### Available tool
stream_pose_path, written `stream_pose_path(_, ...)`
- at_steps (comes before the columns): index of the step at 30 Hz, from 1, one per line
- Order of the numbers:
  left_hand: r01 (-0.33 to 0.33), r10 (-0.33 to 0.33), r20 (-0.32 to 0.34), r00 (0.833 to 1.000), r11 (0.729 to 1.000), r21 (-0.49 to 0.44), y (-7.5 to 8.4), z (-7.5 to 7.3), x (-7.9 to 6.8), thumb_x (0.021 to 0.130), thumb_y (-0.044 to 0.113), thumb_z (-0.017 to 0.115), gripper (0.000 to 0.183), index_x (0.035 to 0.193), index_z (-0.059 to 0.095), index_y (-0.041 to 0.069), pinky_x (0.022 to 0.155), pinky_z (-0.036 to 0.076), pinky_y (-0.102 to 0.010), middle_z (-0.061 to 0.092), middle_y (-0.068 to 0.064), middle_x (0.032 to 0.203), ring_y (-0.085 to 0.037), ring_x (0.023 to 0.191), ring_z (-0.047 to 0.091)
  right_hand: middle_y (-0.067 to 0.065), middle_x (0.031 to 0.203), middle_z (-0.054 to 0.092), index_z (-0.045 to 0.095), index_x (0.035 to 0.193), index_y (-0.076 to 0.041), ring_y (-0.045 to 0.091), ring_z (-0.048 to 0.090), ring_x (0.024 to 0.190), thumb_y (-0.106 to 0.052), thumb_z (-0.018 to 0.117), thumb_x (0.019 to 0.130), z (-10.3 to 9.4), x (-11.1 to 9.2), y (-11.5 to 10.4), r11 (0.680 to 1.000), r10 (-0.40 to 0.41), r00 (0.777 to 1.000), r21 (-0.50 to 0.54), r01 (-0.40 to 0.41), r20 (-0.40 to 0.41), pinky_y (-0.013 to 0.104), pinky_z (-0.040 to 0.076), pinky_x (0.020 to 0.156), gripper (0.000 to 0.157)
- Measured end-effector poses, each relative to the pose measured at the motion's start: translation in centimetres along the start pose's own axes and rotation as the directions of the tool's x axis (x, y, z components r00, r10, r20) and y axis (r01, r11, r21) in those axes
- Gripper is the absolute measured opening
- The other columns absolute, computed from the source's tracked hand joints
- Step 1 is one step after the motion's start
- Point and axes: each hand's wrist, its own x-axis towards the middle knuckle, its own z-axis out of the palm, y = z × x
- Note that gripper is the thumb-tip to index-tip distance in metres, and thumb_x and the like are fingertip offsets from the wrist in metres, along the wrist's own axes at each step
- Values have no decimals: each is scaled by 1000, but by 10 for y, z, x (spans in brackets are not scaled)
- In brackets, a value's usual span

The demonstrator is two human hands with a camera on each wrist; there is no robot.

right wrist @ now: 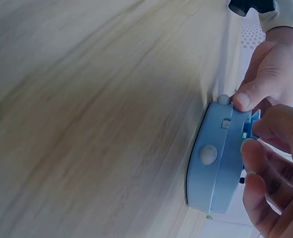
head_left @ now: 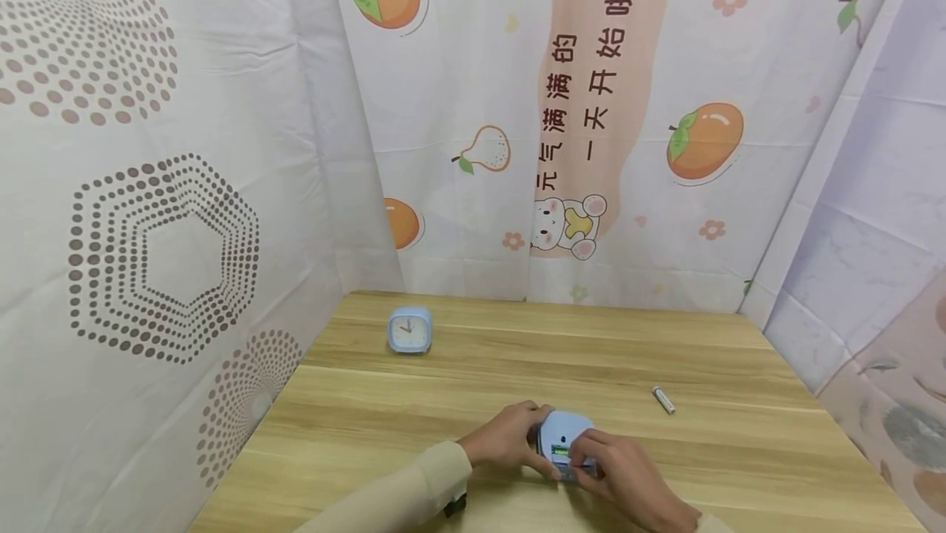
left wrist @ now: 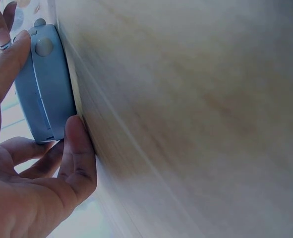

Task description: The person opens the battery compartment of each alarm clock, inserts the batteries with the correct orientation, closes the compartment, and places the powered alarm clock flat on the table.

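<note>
A light-blue alarm clock (head_left: 565,425) lies face down on the table, its battery compartment facing up. Inside the compartment a green battery (head_left: 562,451) shows. My left hand (head_left: 512,437) grips the clock's left side, fingers along the edge and thumb near the back. At the compartment, the right hand (head_left: 621,471) pinches a small blue battery cover (right wrist: 256,117) between thumb and fingertips, and these partly hide it. Two pale round feet (right wrist: 208,154) stick out of the clock's side in the right wrist view.
A second light-blue clock (head_left: 410,330) stands upright at the table's back left, dial towards me. One white battery (head_left: 663,400) lies loose to the right of the hands. Printed curtains (head_left: 458,89) hang behind and beside the wooden table (head_left: 517,352).
</note>
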Motion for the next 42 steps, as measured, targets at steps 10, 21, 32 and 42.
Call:
stream_pose_path(10,-9,9,1,1000,1000,-5,-4,3,2,76,46,91,97,154,47,7,86,47,-19,57,9,114,2,96,51,-13,89,63,66,85,-24,-9,46,67,-8,85,80,0,1,-2,1000,28,999,10,-29,20,15,41,53,26)
stream_pose_path(21,11,-11,1,1000,1000,-5,-2,3,-1,76,46,91,98,155,46,8,89,47,-20,59,6,119,0,99,52,-16,89,59,62,83,-25,-8,45,68,-8,86,79,-6,0,-4,997,44,998,-69,-41,53,16,41,54,30)
stream_pose_path(32,8,-8,-7,1000,1000,-6,-1,0,1,76,48,91,99,155,46,8,90,47,-21,59,5,121,0,100,52,-17,89,61,65,83,-26,-7,49,67,-8,86,79,-9,3,-3,998,51,997,-48,-48,58,16,42,53,28)
stream_pose_path(42,-8,8,-7,1000,1000,10,0,1,0,76,47,91,97,154,48,8,87,47,-20,59,6,119,1,99,52,-15,88,62,65,84,-24,-10,45,66,-6,87,78,2,4,-3,1000,13,1000,-26,-14,-8,15,41,53,29)
